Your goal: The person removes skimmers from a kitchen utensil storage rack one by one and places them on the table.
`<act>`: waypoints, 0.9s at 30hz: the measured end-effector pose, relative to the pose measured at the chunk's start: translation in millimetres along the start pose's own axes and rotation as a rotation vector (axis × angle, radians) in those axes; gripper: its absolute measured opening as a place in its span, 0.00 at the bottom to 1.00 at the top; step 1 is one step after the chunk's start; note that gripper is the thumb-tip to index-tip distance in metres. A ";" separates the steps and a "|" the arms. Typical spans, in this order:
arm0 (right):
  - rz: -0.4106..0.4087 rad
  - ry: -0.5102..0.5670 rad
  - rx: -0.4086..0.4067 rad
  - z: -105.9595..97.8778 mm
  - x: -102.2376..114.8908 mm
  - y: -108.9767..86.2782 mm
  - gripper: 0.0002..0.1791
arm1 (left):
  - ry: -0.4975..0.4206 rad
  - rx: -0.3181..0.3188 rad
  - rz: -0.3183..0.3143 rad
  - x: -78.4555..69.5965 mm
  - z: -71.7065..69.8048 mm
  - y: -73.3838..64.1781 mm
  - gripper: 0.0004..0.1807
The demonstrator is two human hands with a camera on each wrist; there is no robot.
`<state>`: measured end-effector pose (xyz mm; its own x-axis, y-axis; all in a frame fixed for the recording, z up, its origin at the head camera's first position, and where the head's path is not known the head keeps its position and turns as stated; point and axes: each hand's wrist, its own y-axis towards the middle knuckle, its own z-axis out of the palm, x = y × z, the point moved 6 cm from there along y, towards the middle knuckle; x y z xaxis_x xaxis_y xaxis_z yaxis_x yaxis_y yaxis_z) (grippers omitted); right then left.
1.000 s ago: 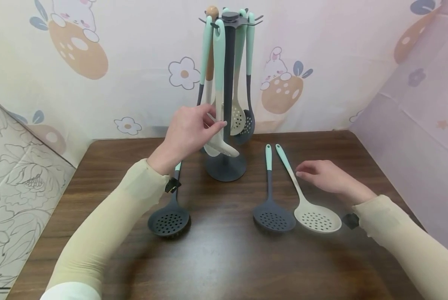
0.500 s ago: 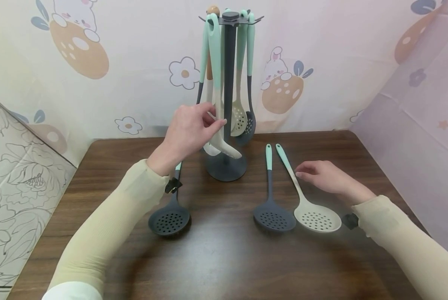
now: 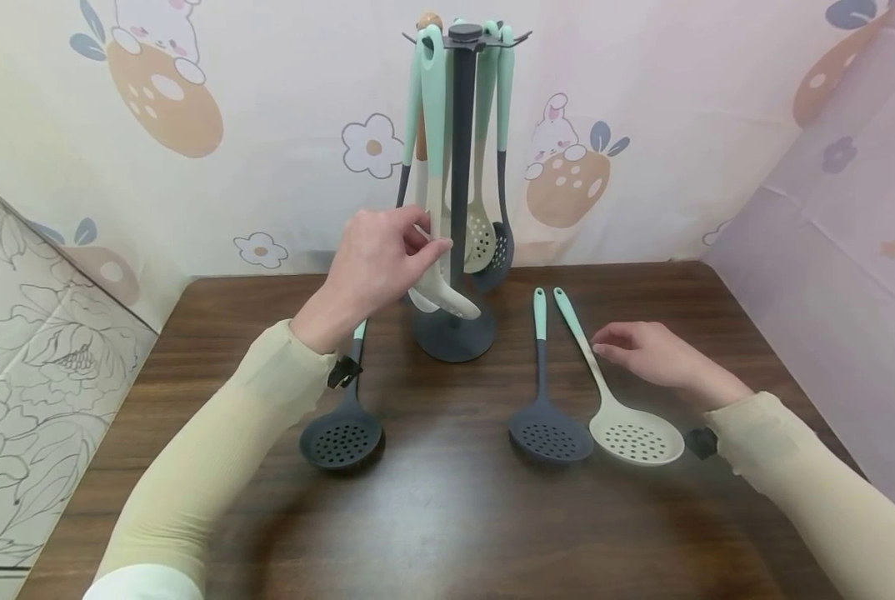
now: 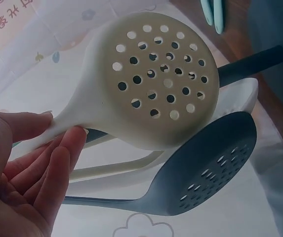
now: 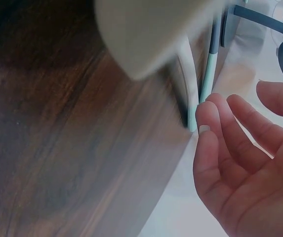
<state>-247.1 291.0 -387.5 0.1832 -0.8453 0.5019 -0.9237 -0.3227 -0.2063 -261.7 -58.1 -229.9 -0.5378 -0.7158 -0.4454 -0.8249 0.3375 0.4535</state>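
My left hand (image 3: pixel 380 254) pinches the lower stem of a cream skimmer (image 3: pixel 433 175) with a mint handle, beside the dark utensil rack (image 3: pixel 462 167). In the left wrist view, the round perforated head of this cream skimmer (image 4: pixel 156 79) faces the camera, thumb and fingers on its neck. The handle's top is close to the rack's hooks; whether it touches one I cannot tell. My right hand (image 3: pixel 646 354), fingers loosely bent and holding nothing, hovers beside another cream skimmer (image 3: pixel 635 433) on the table. A dark grey skimmer (image 3: pixel 548 429) lies just left of that one.
Another dark skimmer (image 3: pixel 340 435) lies on the brown wooden table (image 3: pixel 432 517) at left, its handle partly behind my left wrist. Several utensils hang on the rack, including a dark slotted ladle (image 3: pixel 500 254) and a cream slotted spoon (image 3: pixel 481 237). A patterned curtain (image 3: pixel 290 150) backs the table.
The held skimmer's handle top has risen slightly and come away from the hook seen through its hole earlier; its head has tipped a little. My right hand stays in place.
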 end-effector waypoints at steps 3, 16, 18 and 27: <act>-0.008 -0.010 -0.005 0.6 -0.2 -0.2 0.18 | -0.013 0.000 -0.010 0.9 -0.5 -0.9 0.12; -0.028 -0.029 -0.024 1.1 0.0 0.0 0.17 | -0.045 -0.068 0.045 3.3 -5.9 -7.6 0.14; -0.020 -0.022 -0.021 2.0 -1.5 0.2 0.17 | -0.049 -0.084 0.069 3.7 -7.1 -9.2 0.13; -0.008 -0.013 -0.006 4.3 -4.6 1.4 0.17 | -0.122 -0.142 0.133 8.4 -13.1 -14.8 0.08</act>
<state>-247.9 292.5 -393.7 0.1944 -0.8481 0.4929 -0.9243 -0.3266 -0.1974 -251.7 -77.1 -230.1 -0.6644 -0.5885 -0.4607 -0.7172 0.3285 0.6146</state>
